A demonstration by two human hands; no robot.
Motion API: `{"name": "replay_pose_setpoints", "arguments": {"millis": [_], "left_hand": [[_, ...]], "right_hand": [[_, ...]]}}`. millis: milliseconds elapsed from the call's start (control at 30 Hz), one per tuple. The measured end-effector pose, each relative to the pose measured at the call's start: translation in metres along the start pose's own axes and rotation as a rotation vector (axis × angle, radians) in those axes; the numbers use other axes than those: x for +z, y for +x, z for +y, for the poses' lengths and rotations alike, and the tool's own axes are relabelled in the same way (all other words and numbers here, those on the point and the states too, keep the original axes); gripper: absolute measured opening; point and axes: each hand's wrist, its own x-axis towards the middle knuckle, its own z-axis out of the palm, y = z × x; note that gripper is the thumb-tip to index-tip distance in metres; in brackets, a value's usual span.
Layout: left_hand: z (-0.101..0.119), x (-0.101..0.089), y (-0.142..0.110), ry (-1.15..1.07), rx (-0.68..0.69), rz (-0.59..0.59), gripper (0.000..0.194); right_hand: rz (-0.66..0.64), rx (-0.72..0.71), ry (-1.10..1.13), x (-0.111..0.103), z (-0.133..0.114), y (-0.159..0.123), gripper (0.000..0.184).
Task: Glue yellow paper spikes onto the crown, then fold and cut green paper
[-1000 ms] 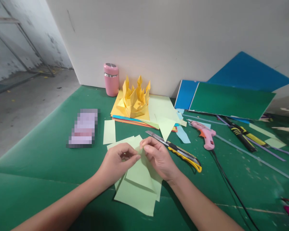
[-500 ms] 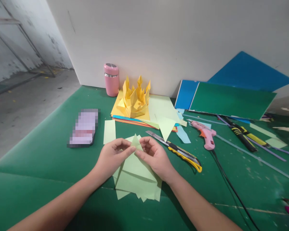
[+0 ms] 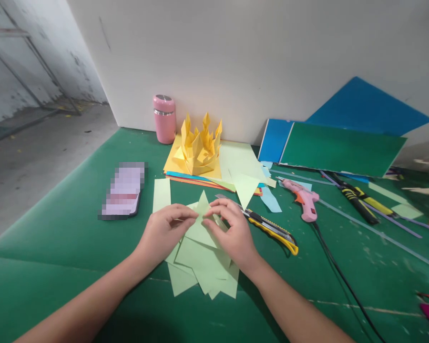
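A pale green sheet of paper (image 3: 203, 206), folded to a sharp point at the top, stands between my hands. My left hand (image 3: 166, 232) pinches its left edge, thumb and fingertips close together. On the right edge, my right hand (image 3: 234, 233) has its thumb and curled fingers at the paper. The lower part of this piece is partly covered by my fingers. Beneath it, several pale green square sheets (image 3: 214, 271) lie in a fanned stack on the green table (image 3: 136, 295). A yellow utility knife (image 3: 271, 229), blade out, lies just beyond my right hand.
A yellow folded-paper lotus (image 3: 198, 152) sits on coloured sheets at the back, beside a pink thermos (image 3: 164, 121). A phone (image 3: 123, 190) lies left. On the right are a pink glue gun (image 3: 303, 200) with its cord, pliers (image 3: 359, 202) and leaning boards (image 3: 343, 147).
The folded paper's tip now shows higher above my fingers, and my right fingers have loosened and spread somewhat. The upper sheets of the stack have turned slightly. The view has shifted a little.
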Motion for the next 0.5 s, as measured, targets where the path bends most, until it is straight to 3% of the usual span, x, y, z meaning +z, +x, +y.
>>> {"name": "replay_pose_setpoints", "arguments": {"millis": [100, 267, 500], "left_hand": [[-0.003, -0.0028, 0.0013, 0.117, 0.042, 0.021, 0.015], [-0.0076, -0.0049, 0.0032, 0.232, 0.138, 0.003, 0.018], [-0.0085, -0.0047, 0.0038, 0.376, 0.27, -0.031, 0.021]], "right_hand": [[-0.059, -0.138, -0.195, -0.0039, -0.0037, -0.0015, 0.009], [-0.237, -0.276, -0.277, -0.0035, -0.0044, -0.0026, 0.015], [-0.331, -0.309, -0.254, -0.0005, -0.0023, -0.0021, 0.019]]}}
